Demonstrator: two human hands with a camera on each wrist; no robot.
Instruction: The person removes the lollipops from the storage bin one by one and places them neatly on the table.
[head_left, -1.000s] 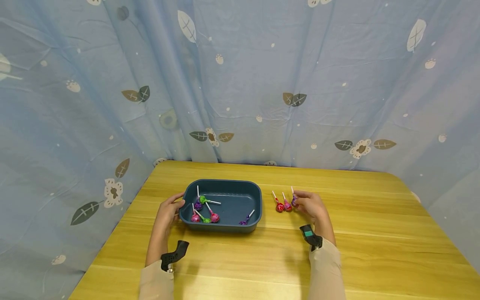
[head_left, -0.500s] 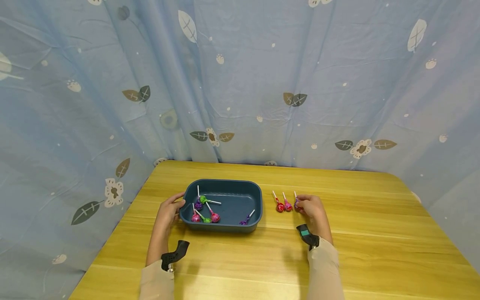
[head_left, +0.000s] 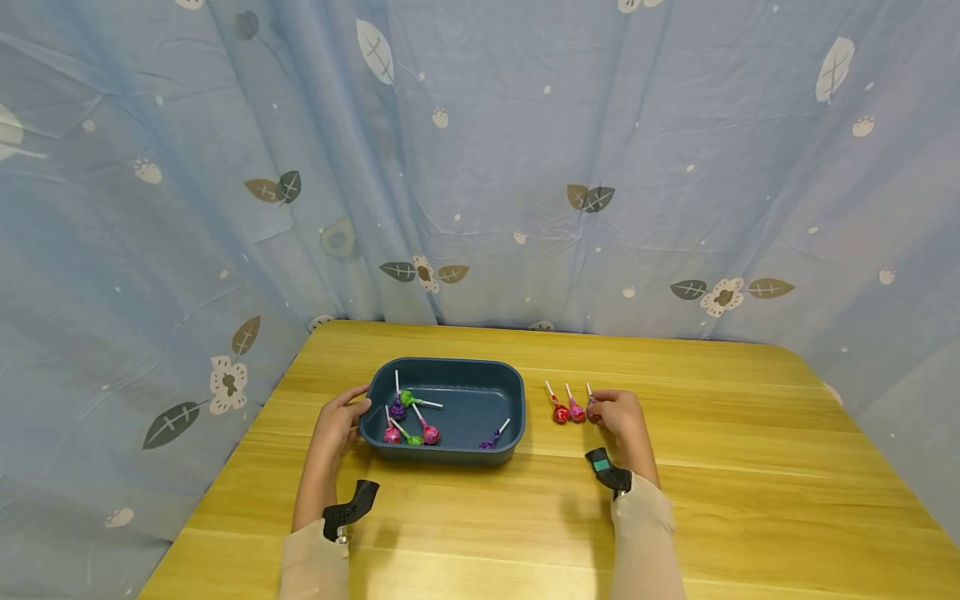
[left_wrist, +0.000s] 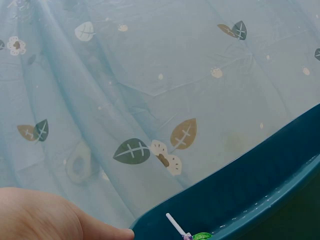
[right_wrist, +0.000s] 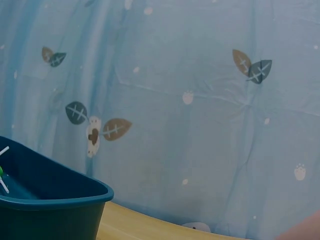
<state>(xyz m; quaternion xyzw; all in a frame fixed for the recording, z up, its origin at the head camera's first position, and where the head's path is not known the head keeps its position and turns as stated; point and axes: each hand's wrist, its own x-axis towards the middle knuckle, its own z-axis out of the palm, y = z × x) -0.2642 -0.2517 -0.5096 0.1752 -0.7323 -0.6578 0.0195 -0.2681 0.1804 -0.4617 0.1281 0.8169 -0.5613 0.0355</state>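
Observation:
A dark blue plastic bin (head_left: pixel 480 406) stands on the table with several wrapped lollipops inside. Most, like the pink lollipop (head_left: pixel 431 434) and the green lollipop (head_left: pixel 407 398), lie in its left half; a purple lollipop (head_left: pixel 489 444) is near the front right wall. My left hand (head_left: pixel 335 421) grips the bin's left end, thumb at the rim. To the right of the bin, my right hand (head_left: pixel 622 414) pinches another purple lollipop (head_left: pixel 591 400) by its wrapped head, stick pointing away. Beside it lie a red lollipop (head_left: pixel 561 413) and a pink lollipop (head_left: pixel 577 412), making a short row.
The wooden table (head_left: pixel 735 467) extends to the right and toward me. Behind its far edge hangs a pale blue patterned curtain (head_left: pixel 495 167), which also covers the left side. Each wrist carries a black camera mount (head_left: pixel 607 472).
My right hand has shifted slightly, bringing the purple lollipop level with the other two in the row, its stick now lower. My left hand and the bin stay put.

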